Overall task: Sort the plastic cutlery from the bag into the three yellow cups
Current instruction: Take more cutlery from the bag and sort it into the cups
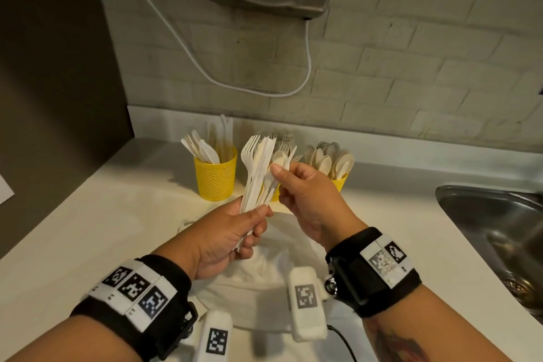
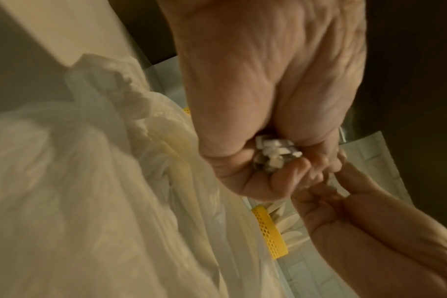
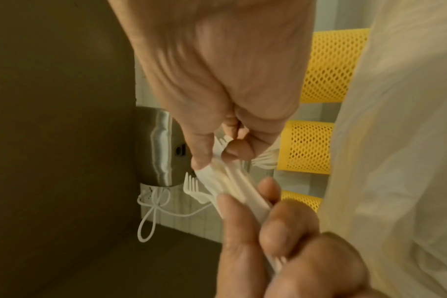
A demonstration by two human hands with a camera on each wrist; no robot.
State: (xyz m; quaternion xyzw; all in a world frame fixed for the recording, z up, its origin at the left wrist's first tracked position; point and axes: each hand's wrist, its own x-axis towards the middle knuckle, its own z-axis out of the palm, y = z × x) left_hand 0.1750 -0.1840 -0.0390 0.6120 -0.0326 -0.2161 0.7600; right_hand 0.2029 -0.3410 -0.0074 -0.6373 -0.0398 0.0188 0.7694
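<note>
Above the crumpled white plastic bag [image 1: 258, 279], the left hand [image 1: 226, 241] grips a mixed bundle of white plastic cutlery [image 1: 258, 167]. The right hand [image 1: 305, 200] pinches one piece out; which kind is unclear. Next, judging its type, it goes into the matching yellow mesh cup [image 1: 216, 176] at the counter's back edge.

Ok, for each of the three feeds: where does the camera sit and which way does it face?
Head: worn on the head, looks down at both wrists, left hand, cutlery bundle, yellow cups.
Left wrist: along the left palm to handle ends and plastic bag.
Right wrist: along the right hand pinching the bundle, toward the cups and hand dryer.
Shared: both wrist views show the bundle and both hands.
</note>
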